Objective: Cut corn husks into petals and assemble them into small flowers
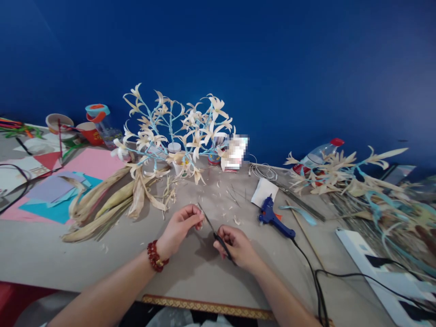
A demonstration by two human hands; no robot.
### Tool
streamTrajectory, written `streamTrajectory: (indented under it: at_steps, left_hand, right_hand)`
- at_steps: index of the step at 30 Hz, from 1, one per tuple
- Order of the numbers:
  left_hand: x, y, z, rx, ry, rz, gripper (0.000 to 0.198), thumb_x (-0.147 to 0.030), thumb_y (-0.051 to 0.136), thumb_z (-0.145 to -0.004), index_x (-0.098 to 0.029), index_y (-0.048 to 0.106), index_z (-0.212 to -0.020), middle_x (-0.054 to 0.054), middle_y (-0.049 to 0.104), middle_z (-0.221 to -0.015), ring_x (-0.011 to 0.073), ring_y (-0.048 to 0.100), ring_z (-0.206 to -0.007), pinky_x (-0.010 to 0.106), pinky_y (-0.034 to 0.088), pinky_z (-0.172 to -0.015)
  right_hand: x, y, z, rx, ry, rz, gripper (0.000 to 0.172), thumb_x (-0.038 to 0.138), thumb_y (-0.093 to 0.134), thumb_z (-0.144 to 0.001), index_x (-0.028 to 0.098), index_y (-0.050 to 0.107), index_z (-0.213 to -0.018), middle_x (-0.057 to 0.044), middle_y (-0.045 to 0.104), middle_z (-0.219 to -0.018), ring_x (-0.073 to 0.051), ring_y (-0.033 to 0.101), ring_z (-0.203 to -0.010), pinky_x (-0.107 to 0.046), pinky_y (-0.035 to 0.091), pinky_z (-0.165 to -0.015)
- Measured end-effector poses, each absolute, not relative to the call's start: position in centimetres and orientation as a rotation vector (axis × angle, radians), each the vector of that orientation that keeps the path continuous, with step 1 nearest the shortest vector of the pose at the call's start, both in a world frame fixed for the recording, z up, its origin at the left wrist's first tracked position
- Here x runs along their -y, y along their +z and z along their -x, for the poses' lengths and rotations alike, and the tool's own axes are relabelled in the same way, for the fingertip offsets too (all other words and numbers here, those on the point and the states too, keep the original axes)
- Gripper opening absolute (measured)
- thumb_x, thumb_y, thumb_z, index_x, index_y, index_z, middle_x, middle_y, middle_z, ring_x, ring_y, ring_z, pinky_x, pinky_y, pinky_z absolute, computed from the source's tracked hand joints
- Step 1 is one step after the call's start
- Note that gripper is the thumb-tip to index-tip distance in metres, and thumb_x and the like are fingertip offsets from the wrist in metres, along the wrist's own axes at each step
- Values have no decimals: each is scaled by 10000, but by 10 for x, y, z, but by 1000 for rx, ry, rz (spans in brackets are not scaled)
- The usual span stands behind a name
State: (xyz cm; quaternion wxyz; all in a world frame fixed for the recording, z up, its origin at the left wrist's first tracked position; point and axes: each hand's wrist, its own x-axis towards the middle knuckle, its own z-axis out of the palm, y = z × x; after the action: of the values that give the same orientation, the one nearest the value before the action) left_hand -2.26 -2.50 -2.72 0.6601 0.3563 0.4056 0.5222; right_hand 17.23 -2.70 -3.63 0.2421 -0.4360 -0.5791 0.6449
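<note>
Blue wall [218,54] fills the background; a grey table [136,268] stands against it, strewn with craft materials. Head view, sole camera: we take the blue glue gun [272,220] as our landmark.

Left of the glue gun and a little nearer to us, we find the black-handled scissors [221,244], raised over the tabletop, blade tips pointing away and leftward. Our right hand [238,247] is curled, fingers bent around the handles, and has hold of them. We record the blades as nearly together. Further left of the glue gun is our left hand [182,227], with a red bead bracelet [156,259] at its wrist. Its thumb and forefinger are drawn close together just beside the blade tips; we cannot tell whether anything small lies between them.

Beyond the glue gun and to its left, we note pale flowers [196,141] on light-blue stems. Well to its left lie dried husks [112,204], then coloured paper sheets [56,187]. A white square [262,190] lies at its far end. Beyond it and rightward, more pale blooms [344,162] partly cover a red-capped bottle [315,156]. Right and nearer: a white power strip [361,259].
</note>
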Motion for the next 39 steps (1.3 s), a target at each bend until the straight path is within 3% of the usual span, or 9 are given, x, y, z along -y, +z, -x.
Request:
streamTrajectory:
  at_steps: [10,16,21,28,39]
  left_hand:
    - [26,-27,23,-907,1172,-796,168,-271,702,-766,-162,584,-718,-24,573,-612,82,500,-562,197,380,-577]
    - [27,-26,22,-889,1221,-742,146,-271,713,-767,-167,612,-783,-12,621,-678,86,542,-607,195,414,-601]
    - [24,-28,22,-810,1230,-635,150,-238,738,-744,-168,617,-800,-6,638,-702,92,570,-635,202,449,-623]
    - [22,-26,23,-796,1295,-545,146,-215,729,-754,-156,598,-734,-20,591,-736,72,531,-617,203,443,-612]
    - [24,-28,20,-754,1308,-539,138,-199,725,-755,-153,598,-729,-9,609,-723,92,554,-640,225,453,-637]
  right_hand:
    - [23,-33,-178,1570,1753,1199,491,589,716,-685,209,413,-615,90,450,-443,-65,382,-389,-201,251,-422]
    - [23,-26,-178,1604,1744,1160,474,624,679,-702,199,472,-664,37,564,-534,-94,484,-461,-217,317,-471]
    - [22,-26,-180,1597,1732,1151,488,644,665,-701,199,465,-691,33,570,-564,-99,507,-482,-220,333,-487]
    - [23,-29,-181,1616,1776,1161,593,729,676,-601,192,459,-728,33,541,-597,-104,510,-512,-212,327,-483]
    - [27,-28,-174,1654,1728,1186,503,635,699,-667,193,461,-687,32,544,-550,-96,482,-487,-209,319,-468]
